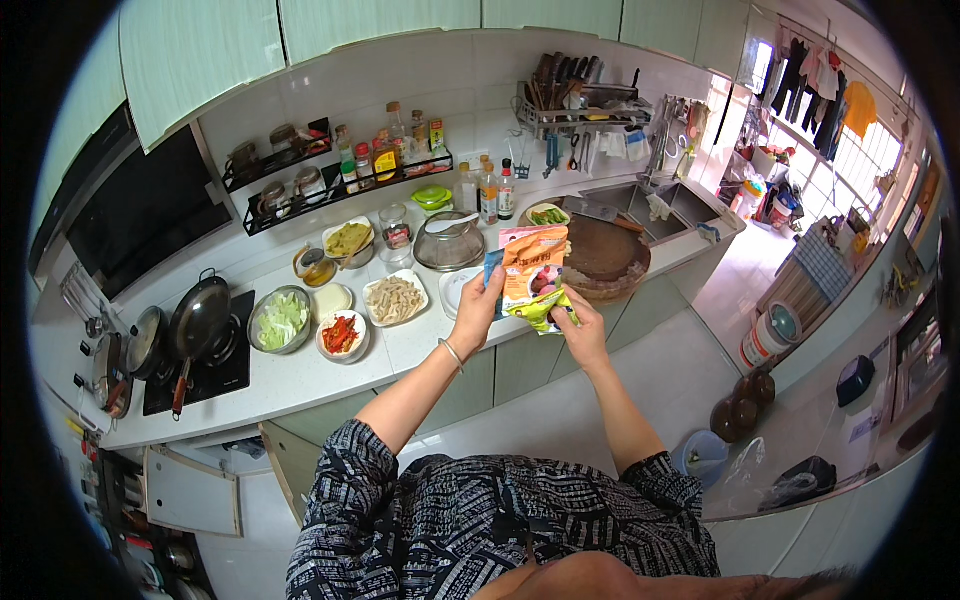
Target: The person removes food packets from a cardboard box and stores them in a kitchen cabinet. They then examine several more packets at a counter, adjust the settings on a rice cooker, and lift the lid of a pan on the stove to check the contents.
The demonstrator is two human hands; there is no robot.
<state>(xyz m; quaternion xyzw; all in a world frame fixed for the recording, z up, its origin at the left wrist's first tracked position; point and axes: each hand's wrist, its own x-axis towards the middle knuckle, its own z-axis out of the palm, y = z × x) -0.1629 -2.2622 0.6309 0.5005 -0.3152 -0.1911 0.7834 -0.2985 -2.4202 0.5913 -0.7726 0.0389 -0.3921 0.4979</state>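
Observation:
My left hand grips several food packets by their left edge, in front of me at the counter. The frontmost is an orange packet with a food picture and printed writing; parts of a blue packet and a pink packet show behind it. My right hand has its fingers on a crumpled yellow-green packet, which overlaps the orange one's lower part. Behind the packets lies a round wooden chopping board with a cleaver resting on it. A white plate is partly hidden by my left hand.
Along the counter stand a plate of sliced mushrooms, a bowl of red peppers, a bowl of cut cabbage and a mesh cover. A wok sits on the cooktop at left. Below, a cabinet door hangs open.

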